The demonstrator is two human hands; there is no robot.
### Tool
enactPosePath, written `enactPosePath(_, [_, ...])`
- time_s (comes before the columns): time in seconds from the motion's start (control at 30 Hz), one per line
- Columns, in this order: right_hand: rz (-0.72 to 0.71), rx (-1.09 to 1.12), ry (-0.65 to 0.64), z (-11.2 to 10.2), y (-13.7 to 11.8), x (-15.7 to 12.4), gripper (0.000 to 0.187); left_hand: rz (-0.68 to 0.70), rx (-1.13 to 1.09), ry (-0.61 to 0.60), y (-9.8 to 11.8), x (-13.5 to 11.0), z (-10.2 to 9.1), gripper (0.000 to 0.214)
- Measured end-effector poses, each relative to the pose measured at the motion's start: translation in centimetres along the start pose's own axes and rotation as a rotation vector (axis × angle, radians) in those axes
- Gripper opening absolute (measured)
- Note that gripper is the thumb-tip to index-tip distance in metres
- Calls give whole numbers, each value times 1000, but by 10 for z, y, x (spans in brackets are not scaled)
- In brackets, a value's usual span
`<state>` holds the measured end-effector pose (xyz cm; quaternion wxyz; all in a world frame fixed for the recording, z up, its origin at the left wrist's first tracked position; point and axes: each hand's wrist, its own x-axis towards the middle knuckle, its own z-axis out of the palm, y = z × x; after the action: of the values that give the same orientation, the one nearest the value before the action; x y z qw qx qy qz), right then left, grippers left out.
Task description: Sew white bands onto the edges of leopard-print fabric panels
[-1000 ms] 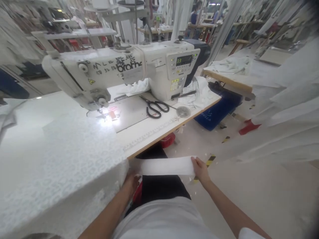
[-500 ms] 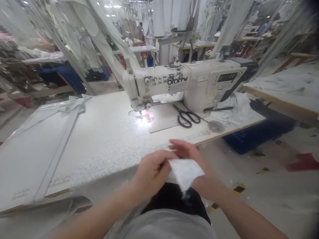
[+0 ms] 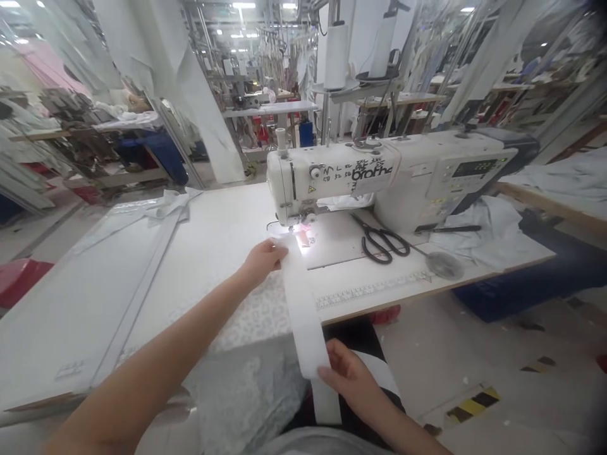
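Pinching the white strip [image 3: 298, 309] near its far end, the fingers of the left hand [image 3: 263, 260] sit close to the head of the sewing machine [image 3: 327, 177], where glare washes out the strip's tip. Past the front edge of the surface [image 3: 351, 275], the right hand's [image 3: 351, 379] fingers pinch its side; whether the white length [image 3: 327, 404] below belongs to it cannot be told.

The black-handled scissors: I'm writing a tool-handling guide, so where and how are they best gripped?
Probably by the handle loops, from above on the person's near side: the scissors lie flat, loops toward the person, blades pointing away toward the sewing machine's arm. The right hand seems better placed, but it is holding the white strip.
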<state>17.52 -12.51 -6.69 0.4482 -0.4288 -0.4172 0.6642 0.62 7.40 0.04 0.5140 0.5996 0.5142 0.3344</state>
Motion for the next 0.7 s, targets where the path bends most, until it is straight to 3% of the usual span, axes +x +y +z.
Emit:
enactPosePath(0.1, [-26, -87, -36, 0, 8, 5, 24, 21, 116, -3, 2, 7, -4, 30])
enactPosePath(0.33, [-254, -494, 62, -13, 19, 18, 22, 151, 551, 87, 5, 24, -4, 11])
enactPosePath(0.53, [-209, -468, -66, -11, 26, 27, 24, 291, 747, 110, -3, 24, 2, 13])
enactPosePath(0.7, [-178, -455, -264, -9, 54, 13, 37, 259, 776, 58, -6, 2, 1, 16])
